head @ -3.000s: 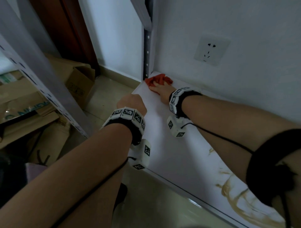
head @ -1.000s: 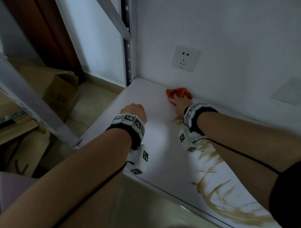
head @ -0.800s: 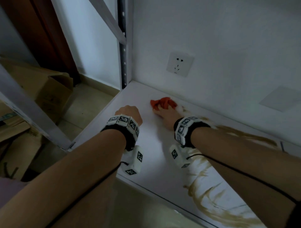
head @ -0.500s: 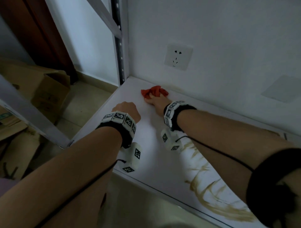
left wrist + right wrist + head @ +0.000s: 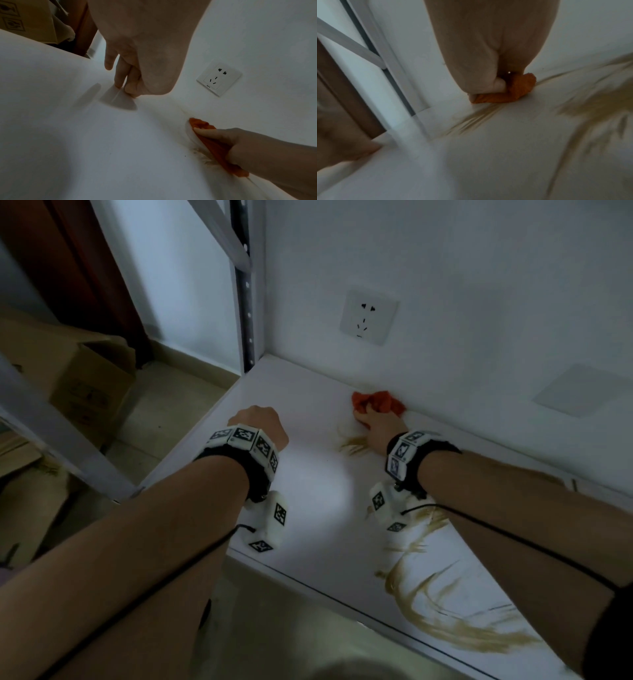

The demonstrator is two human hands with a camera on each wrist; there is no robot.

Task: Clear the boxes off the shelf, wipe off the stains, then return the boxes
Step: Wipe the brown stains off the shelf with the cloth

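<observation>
The white shelf (image 5: 308,491) holds no boxes and carries brown smeared stains (image 5: 445,621) across its right half. My right hand (image 5: 376,422) grips a bunched orange-red cloth (image 5: 376,402) and presses it onto the shelf at the back edge, against the wall below the socket. The right wrist view shows the cloth (image 5: 510,93) under my curled fingers, with stain streaks (image 5: 590,111) beside it. My left hand (image 5: 260,422) rests on the shelf near its left edge. In the left wrist view its fingers (image 5: 120,75) are curled, tips on the surface, holding nothing.
Cardboard boxes (image 5: 92,381) sit on the floor to the left. A metal upright (image 5: 248,302) stands at the shelf's back-left corner and a slanted grey post (image 5: 61,433) crosses the front left. A wall socket (image 5: 368,318) and a blank plate (image 5: 582,390) are above the shelf.
My right hand has rubbed the cloth back and forth along the back edge, from the left corner rightward, then left, and now right again under the socket. My left hand stayed put.
</observation>
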